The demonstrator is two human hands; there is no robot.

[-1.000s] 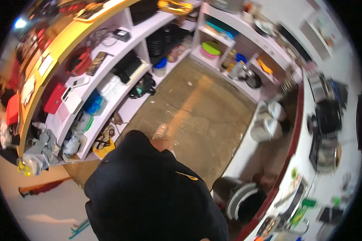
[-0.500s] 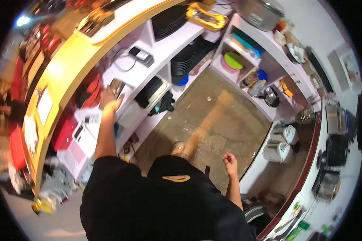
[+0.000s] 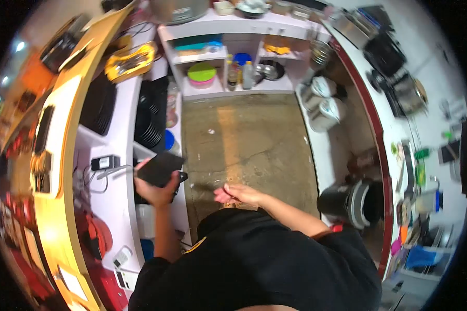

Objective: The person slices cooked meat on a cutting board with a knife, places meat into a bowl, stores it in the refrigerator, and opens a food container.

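My left hand [image 3: 155, 193] is closed on a black flat rectangular object [image 3: 161, 169], held up beside the left shelf unit. The object's exact kind does not show; its broad dark face is turned up. Bare and held over the floor in front of my body, my right hand [image 3: 238, 194] has its fingers loosely bent and somewhat apart, with nothing visible in them. On the shelf just left of my left hand sits a black adapter-like box [image 3: 105, 163] with a cable.
Black plates [image 3: 148, 129] are stacked in the left shelf unit. At the far end, a low shelf holds a pink bowl with a green lid [image 3: 201, 73], bottles [image 3: 247, 75] and pans [image 3: 270, 70]. White canisters [image 3: 327, 114] and a black bin [image 3: 342, 202] stand at the right.
My left hand has lifted from the shelf and now holds the black flat object. My right hand has come in toward the middle. The view has turned left.
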